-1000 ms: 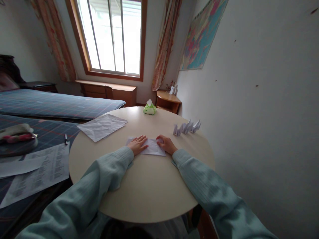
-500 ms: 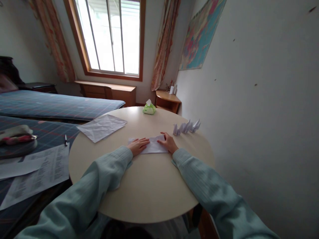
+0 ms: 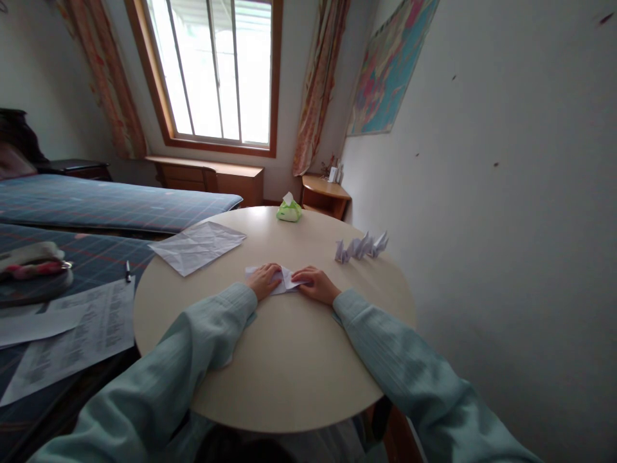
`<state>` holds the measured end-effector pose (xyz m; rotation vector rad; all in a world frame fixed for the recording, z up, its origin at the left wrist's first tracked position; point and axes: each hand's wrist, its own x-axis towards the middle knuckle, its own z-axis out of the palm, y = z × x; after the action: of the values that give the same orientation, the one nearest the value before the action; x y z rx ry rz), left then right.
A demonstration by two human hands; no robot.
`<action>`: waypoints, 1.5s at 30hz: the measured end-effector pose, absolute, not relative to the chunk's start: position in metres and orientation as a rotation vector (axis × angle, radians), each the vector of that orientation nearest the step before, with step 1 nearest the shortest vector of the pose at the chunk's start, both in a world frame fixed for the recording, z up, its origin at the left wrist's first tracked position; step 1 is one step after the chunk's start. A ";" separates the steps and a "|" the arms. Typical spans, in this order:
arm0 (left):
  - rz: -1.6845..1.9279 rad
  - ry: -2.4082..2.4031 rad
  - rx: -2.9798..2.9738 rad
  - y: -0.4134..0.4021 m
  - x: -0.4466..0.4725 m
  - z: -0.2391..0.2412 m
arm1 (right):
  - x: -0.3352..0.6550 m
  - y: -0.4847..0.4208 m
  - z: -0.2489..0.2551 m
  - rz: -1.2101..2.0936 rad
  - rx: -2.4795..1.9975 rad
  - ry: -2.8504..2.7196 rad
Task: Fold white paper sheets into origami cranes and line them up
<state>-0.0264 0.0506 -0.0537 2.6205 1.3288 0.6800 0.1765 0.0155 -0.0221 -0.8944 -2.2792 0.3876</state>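
A folded sheet of white paper [image 3: 285,281] lies near the middle of the round table, partly covered by both hands. My left hand [image 3: 266,281] bends its fingers down onto the paper's left part, pressing it to the tabletop. At the other end, my right hand [image 3: 317,285] pinches the paper's folded-over right side, its fingers pointing left. The two hands are a short gap apart, with white creases showing between them. Fingertips and the paper under the palms are hidden. Beyond my right hand stands a row of several folded paper figures [image 3: 361,247].
The round cream table [image 3: 289,366] also bears a creased white sheet [image 3: 198,247] at its left and a green tissue pack [image 3: 289,209] at its far edge. To the left, a bed [image 3: 116,263] holds printed papers [image 3: 80,350] and a pen [image 3: 128,272]. A wall [image 3: 506,244] rises at the right.
My right hand has moved a little left, folding the paper's right side over toward the middle. My left hand's fingers have bent from lying flat; the paper now looks shorter.
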 end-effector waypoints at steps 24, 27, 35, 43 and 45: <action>0.615 1.474 2.682 0.037 -0.027 -0.028 | 0.180 0.025 -0.028 0.181 -1.438 -2.186; 0.623 1.512 2.661 0.036 -0.027 -0.031 | 0.178 0.023 -0.026 0.187 -1.446 -2.187; 0.721 1.438 2.553 0.038 -0.026 -0.032 | 0.177 0.023 -0.026 0.224 -1.286 -1.848; 2.037 1.645 2.114 0.029 -0.041 -0.006 | 0.184 0.032 -0.028 0.488 -1.244 -1.484; 2.107 1.659 2.110 0.024 -0.041 -0.003 | 0.185 0.035 -0.030 0.522 -1.254 -1.473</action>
<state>-0.0413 0.0245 -0.0033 2.1103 1.6592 2.1069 0.1850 0.0348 -0.0303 -1.2540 -1.4730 0.5215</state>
